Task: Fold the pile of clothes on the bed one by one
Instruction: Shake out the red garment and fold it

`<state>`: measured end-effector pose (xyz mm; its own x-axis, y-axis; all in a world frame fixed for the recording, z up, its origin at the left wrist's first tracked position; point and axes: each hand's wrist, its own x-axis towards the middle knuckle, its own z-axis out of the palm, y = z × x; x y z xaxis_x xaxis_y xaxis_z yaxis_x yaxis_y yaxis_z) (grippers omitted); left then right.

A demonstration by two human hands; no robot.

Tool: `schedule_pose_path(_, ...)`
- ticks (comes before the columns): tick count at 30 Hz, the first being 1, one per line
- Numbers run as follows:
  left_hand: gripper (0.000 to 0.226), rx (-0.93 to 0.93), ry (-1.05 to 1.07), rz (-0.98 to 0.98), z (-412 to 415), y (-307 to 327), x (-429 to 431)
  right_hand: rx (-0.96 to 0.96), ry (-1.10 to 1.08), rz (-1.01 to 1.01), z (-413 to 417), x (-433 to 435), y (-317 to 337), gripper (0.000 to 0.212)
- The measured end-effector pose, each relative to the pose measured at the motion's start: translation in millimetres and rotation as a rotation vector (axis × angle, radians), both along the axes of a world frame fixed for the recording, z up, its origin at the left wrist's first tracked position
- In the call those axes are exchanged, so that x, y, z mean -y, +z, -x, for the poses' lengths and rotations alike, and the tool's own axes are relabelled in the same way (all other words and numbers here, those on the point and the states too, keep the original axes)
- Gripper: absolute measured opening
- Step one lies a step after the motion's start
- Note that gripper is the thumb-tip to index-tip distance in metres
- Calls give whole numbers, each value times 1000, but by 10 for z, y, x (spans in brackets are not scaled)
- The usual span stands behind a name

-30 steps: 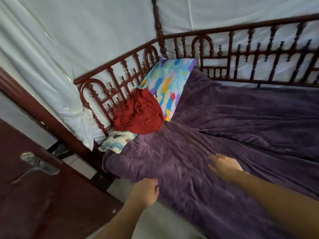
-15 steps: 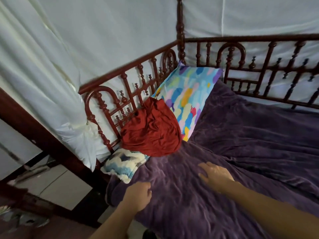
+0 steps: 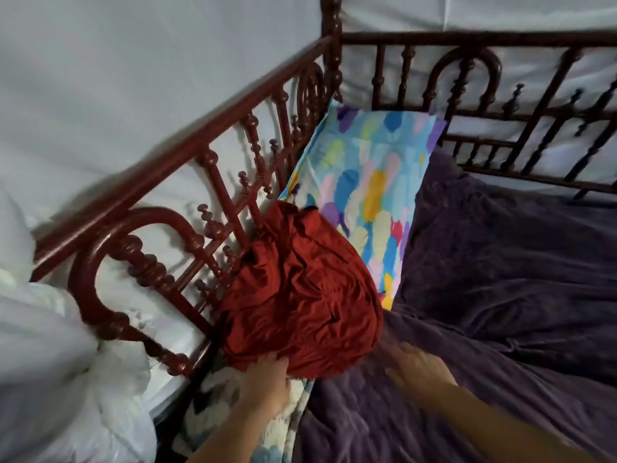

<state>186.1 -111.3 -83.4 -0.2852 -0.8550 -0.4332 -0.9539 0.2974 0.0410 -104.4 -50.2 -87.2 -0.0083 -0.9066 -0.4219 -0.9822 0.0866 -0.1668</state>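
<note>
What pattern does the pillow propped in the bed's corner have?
The pillow shows multicoloured paint-dab patches on light blue, seen in the head view.

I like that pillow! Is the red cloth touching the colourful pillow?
Touching. The head view shows the red cloth lying heaped against the colourful pillow, covering its lower left part with no gap.

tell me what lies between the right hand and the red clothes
In the head view, only a short bare strip of purple blanket lies between the right hand and the red clothes. The hand is blurred.
</note>
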Motion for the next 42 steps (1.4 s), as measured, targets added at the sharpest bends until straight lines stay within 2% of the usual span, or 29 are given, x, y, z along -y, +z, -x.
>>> schedule_pose_path(5,68,98,72,5,-423,-724,496,-33,69,-46,-509,611,-607,56)
schedule_pose_path(6,65,117,82,-12,-500,-864,549,-23,95,-42,-625,724,-734,62)
schedule_pose_path(8,43,130,84,-36,-630,-1101,620,0,141,-58,-888,912,-973,82)
schedule_pose_path(10,30,69,74,-20,-715,-1220,633,-1,174,-97,-1160,1030,-1171,97)
schedule_pose_path(11,28,5,81,-17,-738,-1219,630,-6,179,-101,-1273,1063,-1252,94)
schedule_pose_path(14,17,-237,219,27,-761,-1074,645,30,94,-38,-1406,1065,-1326,52)
schedule_pose_path(16,15,-322,290,38,-761,-862,708,130,14,-1,-1326,1020,-1184,40)
schedule_pose_path(19,17,-415,189,36,-660,-519,781,292,-39,62,-1028,862,-828,28)
schedule_pose_path(21,20,-441,55,36,-507,-336,738,286,3,142,-782,674,-558,27)
schedule_pose_path(24,21,-387,-102,-66,-210,-270,439,204,132,261,-416,255,-289,39)
schedule_pose_path(26,26,-330,-137,-203,-49,-347,104,119,153,73,-274,-129,-286,40)
schedule_pose_path(28,31,-274,-155,-330,40,-453,-190,95,76,-133,-167,-559,-499,40)
schedule_pose_path(30,27,-281,-156,-381,86,-530,-365,63,48,-259,-125,-908,-650,41)
schedule_pose_path(32,19,-333,-137,-371,150,-552,-425,41,51,-387,-103,-1199,-782,39)
schedule_pose_path(34,17,-330,-141,-270,231,-559,-381,35,21,-482,-2,-1422,-924,38)
schedule_pose_path(37,37,-188,-230,-60,296,-635,-186,28,-37,-561,175,-1467,-1033,39)
schedule_pose_path(39,56,-4,-287,-45,278,-719,-68,40,-104,-535,190,-1274,-1020,41)
schedule_pose_path(40,56,64,-302,-73,263,-774,-44,69,-132,-446,157,-1140,-1015,46)
schedule_pose_path(42,37,136,-295,-149,252,-868,-76,189,-151,-206,-23,-863,-1033,62)
